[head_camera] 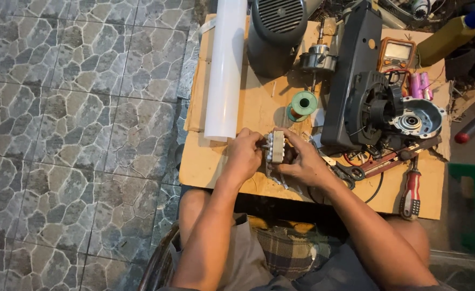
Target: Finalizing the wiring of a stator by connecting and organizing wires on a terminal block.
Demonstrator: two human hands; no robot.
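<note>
Two hands, left hand (pixel 243 153) and right hand (pixel 301 161), grip a small motor stator (pixel 276 148) with closed fingers; I judge winding work, needing steady turning.

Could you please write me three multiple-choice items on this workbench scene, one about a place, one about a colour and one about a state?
1. Where does the white tube lie?
A. along the board's left side
B. on the floor tiles
C. across the person's lap

2. What colour is the wire spool?
A. red
B. green
C. blue

3. How is the small motor core held?
A. by the left hand alone
B. lying untouched
C. between both hands

Answers: 1 A, the tube rests on the cardboard-covered board near its left edge. 2 B, its flange is green. 3 C, the right hand grips it too.
</note>
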